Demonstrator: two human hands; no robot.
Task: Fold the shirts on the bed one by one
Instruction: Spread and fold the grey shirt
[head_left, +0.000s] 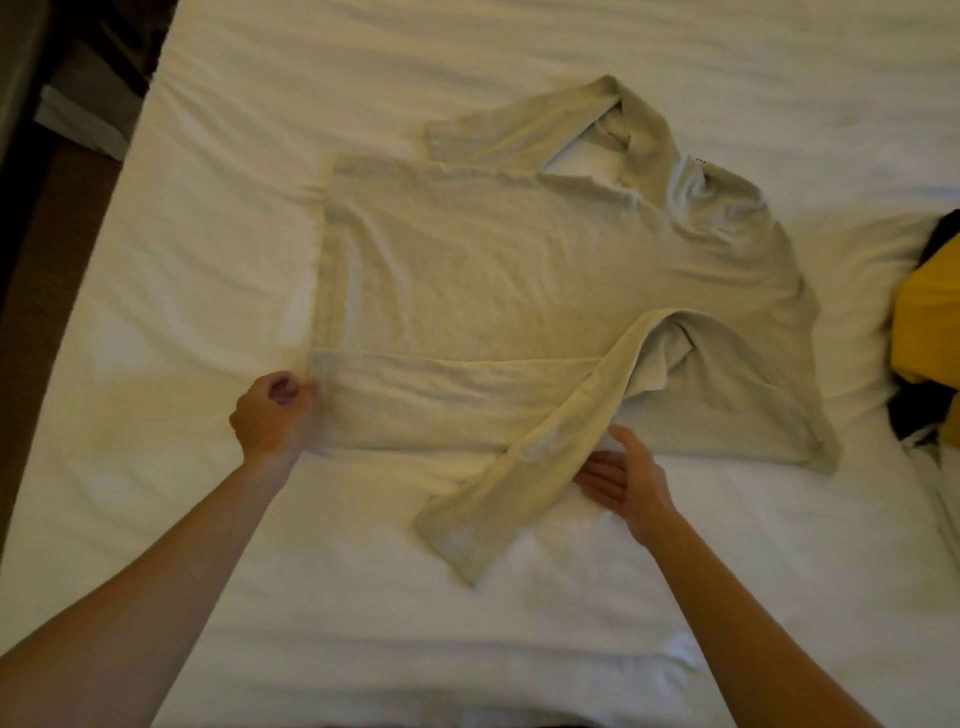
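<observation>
Right, head view only. Pale shirt lies spread across the bed, collar to the far right of both hands, hem edge by the left hand. Near long side is already turned up onto the body; the near sleeve runs diagonally out over that fold and hangs toward the person.

Left hand: grip is narrow, fingers curled and pinching the hem corner of the folded strip. Right hand: grip is wide, fingers straight, palm turned up, tucked just beside and partly under the sleeve; holding nothing that can be seen.

Risks from here, as judgement:
- Open right hand only supports the sleeve. A fast lift likely lets it slide off and flop back across the fold.
- Left pinch holds one corner only. Pulling on it could drag the folded strip off line or open it.
- Sleeve root just beyond the right hand is bunched; flattening over it would lock in a lump.
- Sheet under the hands is loose and wrinkled, so the shirt may creep with it.

Yellow and dark clothes sit well to the right of the right hand, apart from the shirt.
</observation>
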